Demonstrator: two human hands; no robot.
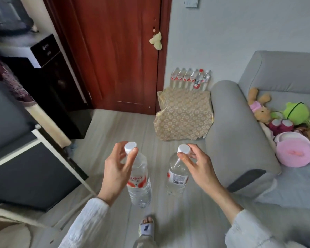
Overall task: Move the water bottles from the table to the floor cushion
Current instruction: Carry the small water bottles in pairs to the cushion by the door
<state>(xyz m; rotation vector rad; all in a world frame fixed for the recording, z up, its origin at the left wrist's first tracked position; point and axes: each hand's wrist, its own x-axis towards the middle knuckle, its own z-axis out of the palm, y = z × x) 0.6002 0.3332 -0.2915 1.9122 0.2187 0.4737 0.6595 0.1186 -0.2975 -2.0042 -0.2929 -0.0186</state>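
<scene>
Right now fingertips [132, 151] of the left hand [117, 173] pinch the neck of one water bottle [139, 183] under its white cap; right hand [198, 164] pinches a second bottle [176, 176] the same way. Both hang mid-frame above the floor, mid-carry. Next, likely: walk to the patterned floor cushion [183, 115], centre-right, lower and stand them by the bottle row [191, 79] at its far edge. Left label: red, Chinese characters, blurred; right shows a barcode.
</scene>
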